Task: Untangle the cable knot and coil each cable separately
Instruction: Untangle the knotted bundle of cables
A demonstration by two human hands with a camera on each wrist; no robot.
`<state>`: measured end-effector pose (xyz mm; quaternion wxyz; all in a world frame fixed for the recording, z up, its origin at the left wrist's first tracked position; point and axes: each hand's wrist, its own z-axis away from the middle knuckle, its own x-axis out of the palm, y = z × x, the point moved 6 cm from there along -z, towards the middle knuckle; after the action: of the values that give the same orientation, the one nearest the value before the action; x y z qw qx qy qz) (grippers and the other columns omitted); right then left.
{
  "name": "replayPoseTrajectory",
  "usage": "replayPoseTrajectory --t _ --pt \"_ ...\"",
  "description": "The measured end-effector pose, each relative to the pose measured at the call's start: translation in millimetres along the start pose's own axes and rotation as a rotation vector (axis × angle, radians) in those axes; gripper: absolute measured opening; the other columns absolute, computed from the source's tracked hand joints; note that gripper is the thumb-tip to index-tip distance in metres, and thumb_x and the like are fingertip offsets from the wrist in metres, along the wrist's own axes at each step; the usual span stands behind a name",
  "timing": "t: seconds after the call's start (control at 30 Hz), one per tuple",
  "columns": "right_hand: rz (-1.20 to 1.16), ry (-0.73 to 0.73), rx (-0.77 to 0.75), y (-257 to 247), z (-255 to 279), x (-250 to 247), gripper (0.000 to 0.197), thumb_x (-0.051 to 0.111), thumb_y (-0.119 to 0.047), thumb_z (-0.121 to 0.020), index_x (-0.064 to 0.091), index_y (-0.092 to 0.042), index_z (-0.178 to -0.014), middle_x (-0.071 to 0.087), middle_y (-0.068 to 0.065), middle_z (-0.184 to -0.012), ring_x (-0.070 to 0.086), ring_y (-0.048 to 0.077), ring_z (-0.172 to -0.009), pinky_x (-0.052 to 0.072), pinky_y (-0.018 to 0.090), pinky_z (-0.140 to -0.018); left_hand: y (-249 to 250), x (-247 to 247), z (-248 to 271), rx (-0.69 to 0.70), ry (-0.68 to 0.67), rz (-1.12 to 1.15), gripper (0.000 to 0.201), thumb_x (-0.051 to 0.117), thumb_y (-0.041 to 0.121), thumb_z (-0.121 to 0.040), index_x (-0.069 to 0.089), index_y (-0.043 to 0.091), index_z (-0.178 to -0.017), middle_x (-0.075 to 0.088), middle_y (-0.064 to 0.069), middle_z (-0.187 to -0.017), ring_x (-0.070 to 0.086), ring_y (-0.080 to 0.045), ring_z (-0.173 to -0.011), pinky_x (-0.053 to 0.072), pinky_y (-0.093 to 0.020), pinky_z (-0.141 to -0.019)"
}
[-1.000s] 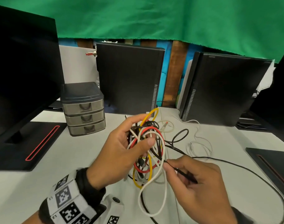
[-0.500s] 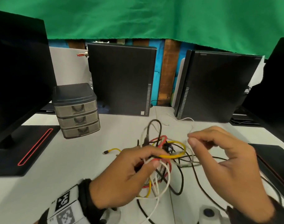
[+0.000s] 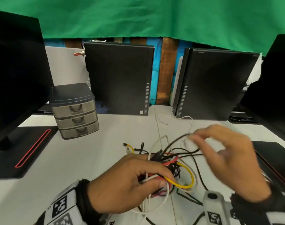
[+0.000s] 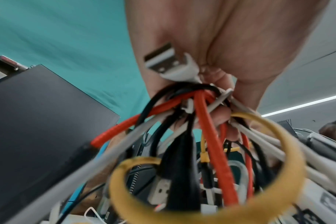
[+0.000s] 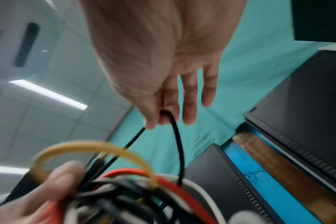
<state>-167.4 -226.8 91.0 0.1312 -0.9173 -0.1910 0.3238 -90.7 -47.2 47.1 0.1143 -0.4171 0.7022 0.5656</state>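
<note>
A knot of red, yellow, white and black cables [image 3: 172, 169] hangs just above the white table [image 3: 89, 153]. My left hand [image 3: 132, 181] grips the knot from the left, fingers curled round several strands; the left wrist view shows the bundle [image 4: 197, 115] and a white USB plug [image 4: 169, 63] against the palm. My right hand [image 3: 219, 156], blurred, is raised to the right of the knot and pinches a thin black cable [image 3: 175, 142] between thumb and forefinger. In the right wrist view that black cable [image 5: 175, 136] loops from the pinch down into the tangle.
A grey three-drawer organizer [image 3: 74, 111] stands at the left. Two black computer towers [image 3: 119, 78] [image 3: 216, 85] line the back. Monitor bases [image 3: 20, 153] [image 3: 275, 153] flank the work area. A loose white cable [image 3: 164, 120] lies near the right tower.
My right hand has lifted up and to the right, drawing a black strand out of the knot. My left hand has lowered the bundle toward the table.
</note>
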Motion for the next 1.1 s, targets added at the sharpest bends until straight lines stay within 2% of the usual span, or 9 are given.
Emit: replayPoseTrajectory --t 0.17,0.37,0.47,0.6,0.7,0.77,0.83,0.97,1.1 --pt "0.028 0.262 0.354 49 2 -12 0.006 0.066 -0.023 -0.092 0.068 -0.027 -0.088 0.069 -0.01 -0.081 0.065 0.004 -0.076 0.044 0.003 -0.072 -2 -8 -1 0.016 0.042 -0.044 0.021 0.065 0.015 -0.095 0.074 0.028 -0.109 0.06 0.027 -0.091 0.06 -0.001 -0.083 0.041 -0.011 -0.075" --pt "0.271 -0.163 -0.144 -12 11 26 0.054 0.064 -0.01 -0.092 0.053 -0.026 -0.142 0.052 -0.003 -0.146 0.044 0.021 -0.138 0.039 0.047 -0.11 -9 -6 3 -0.017 -0.016 -0.095 0.021 0.062 0.021 -0.098 0.072 0.034 -0.11 0.062 0.026 -0.094 0.059 -0.001 -0.085 0.044 -0.016 -0.075" --pt "0.315 -0.277 -0.264 -31 20 42 0.039 0.067 -0.02 -0.091 0.065 -0.032 -0.128 0.062 -0.009 -0.135 0.051 0.02 -0.133 0.04 0.049 -0.108 -9 -3 3 -0.016 -0.047 -0.096 0.019 0.062 0.023 -0.098 0.071 0.034 -0.11 0.066 0.014 -0.097 0.061 -0.007 -0.084 0.051 -0.03 -0.076" --pt "0.247 -0.272 -0.292 -30 16 39 0.02 0.058 -0.043 -0.094 0.075 -0.035 -0.1 0.07 -0.019 -0.099 0.064 0.009 -0.106 0.038 0.046 -0.109 -6 5 4 0.002 -0.079 -0.109 0.018 0.064 0.026 -0.097 0.07 0.034 -0.112 0.064 0.016 -0.097 0.057 -0.004 -0.083 0.047 -0.023 -0.074" --pt "0.003 -0.078 0.003 -6 0 14 0.013 0.063 -0.04 -0.094 0.074 -0.038 -0.089 0.071 -0.025 -0.084 0.066 -0.003 -0.086 0.037 0.025 -0.109 -2 2 0 0.022 -0.01 -0.15 0.023 0.064 0.032 -0.096 0.065 0.037 -0.119 0.062 0.02 -0.102 0.057 0.0 -0.088 0.046 -0.02 -0.077" --pt "-0.12 0.134 0.259 18 -5 -2 0.016 0.067 -0.029 -0.092 0.07 -0.04 -0.081 0.072 -0.019 -0.076 0.067 0.001 -0.079 0.044 0.005 -0.084 -2 -3 -2 0.039 0.062 -0.152 0.025 0.064 0.03 -0.096 0.064 0.037 -0.121 0.063 0.024 -0.106 0.06 0.002 -0.094 0.047 -0.017 -0.082" --pt "-0.09 0.187 0.38 35 -2 -2 0.018 0.066 -0.026 -0.093 0.067 -0.041 -0.083 0.072 -0.015 -0.073 0.067 0.004 -0.083 0.046 0.007 -0.072 -6 -6 -5 0.037 0.1 -0.154 0.023 0.061 0.029 -0.097 0.064 0.036 -0.119 0.066 0.02 -0.108 0.063 -0.004 -0.098 0.052 -0.026 -0.084" --pt "0.192 -0.023 0.128 9 5 18 0.045 0.063 -0.026 -0.093 0.054 -0.032 -0.137 0.055 -0.015 -0.136 0.053 0.007 -0.124 0.041 0.027 -0.104 -13 -10 -6 0.01 0.084 -0.16 0.02 0.057 0.03 -0.1 0.067 0.035 -0.116 0.069 0.017 -0.105 0.065 -0.01 -0.095 0.053 -0.035 -0.081" --pt "0.411 -0.256 -0.224 -40 -4 43 0.054 0.058 -0.028 -0.093 0.046 -0.033 -0.146 0.036 0.006 -0.158 0.035 0.025 -0.145 0.026 0.051 -0.118 -14 -19 -5 -0.013 0.055 -0.172 0.021 0.058 0.024 -0.1 0.067 0.036 -0.116 0.068 0.017 -0.105 0.065 -0.01 -0.097 0.053 -0.034 -0.082"
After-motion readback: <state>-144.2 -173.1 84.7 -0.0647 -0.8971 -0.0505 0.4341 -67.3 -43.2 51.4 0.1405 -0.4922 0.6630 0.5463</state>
